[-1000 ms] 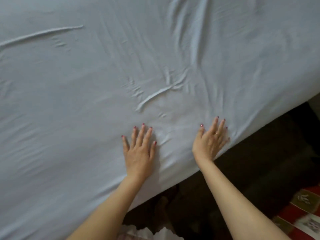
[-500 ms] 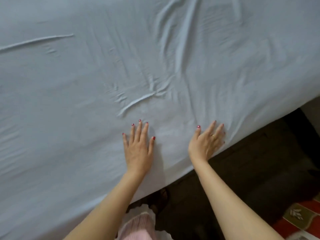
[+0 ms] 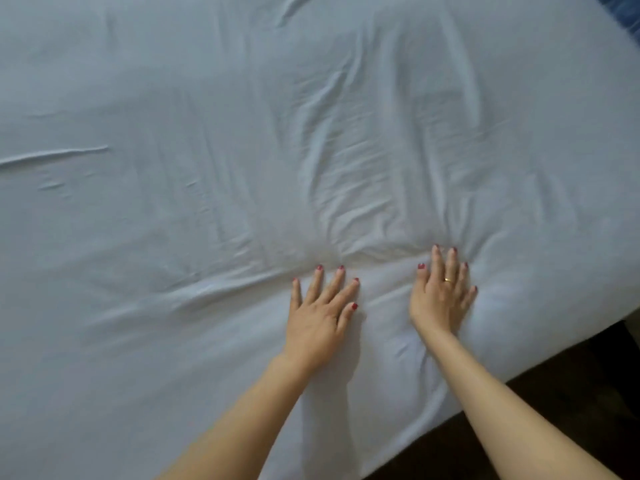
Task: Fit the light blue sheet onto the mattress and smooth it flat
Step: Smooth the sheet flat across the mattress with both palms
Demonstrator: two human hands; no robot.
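The light blue sheet [image 3: 180,220] covers the mattress and fills most of the view. My left hand [image 3: 320,313] lies flat on it, palm down, fingers spread. My right hand [image 3: 441,296], with a ring on one finger, also presses flat on the sheet a little to the right. A bunch of creases [image 3: 360,188] fans out beyond my fingertips toward the far side. One long ridge [image 3: 52,155] runs at the left. The sheet hangs over the near mattress edge [image 3: 519,372] at the lower right.
Dark floor [image 3: 588,393] shows beyond the bed's near edge at the lower right. A dark blue patch [image 3: 623,8] sits at the top right corner.
Both hands have slid away from the near edge, farther onto the sheet. The single diagonal fold ahead of them is gone; creases now bunch beyond the fingertips.
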